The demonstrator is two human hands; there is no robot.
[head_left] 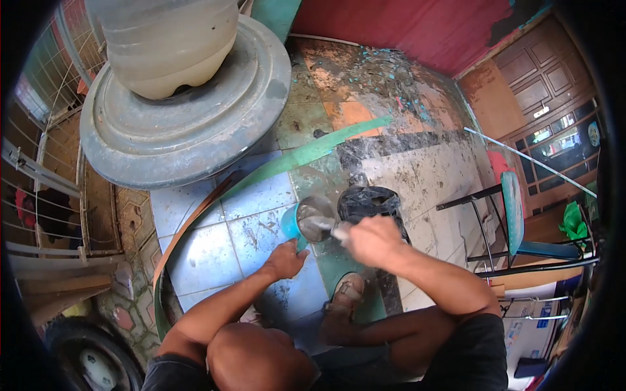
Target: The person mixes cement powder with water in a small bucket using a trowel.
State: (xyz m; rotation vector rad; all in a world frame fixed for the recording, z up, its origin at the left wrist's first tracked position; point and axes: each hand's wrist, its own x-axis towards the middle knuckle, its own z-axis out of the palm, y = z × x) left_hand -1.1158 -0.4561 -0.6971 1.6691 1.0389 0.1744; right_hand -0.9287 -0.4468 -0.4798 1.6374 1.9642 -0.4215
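A teal water dipper (288,223) with grey, paste-like material inside stands tilted over the tiled floor. My left hand (287,259) is closed around the dipper's handle. My right hand (373,241) grips a pale-handled tool (340,231), and its blurred end reaches into the grey material; I cannot make out the end's exact shape. Just beyond my right hand sits a black plastic bag (368,201), its contents hard to see.
A large round grey lid (189,146) carries a big cloudy plastic bottle (171,49) at upper left. A long green strip (306,151) curves over the tiles (257,251). Debris (404,81) covers the far floor. A metal-framed chair (514,212) stands right; a tyre (62,339) lies lower left.
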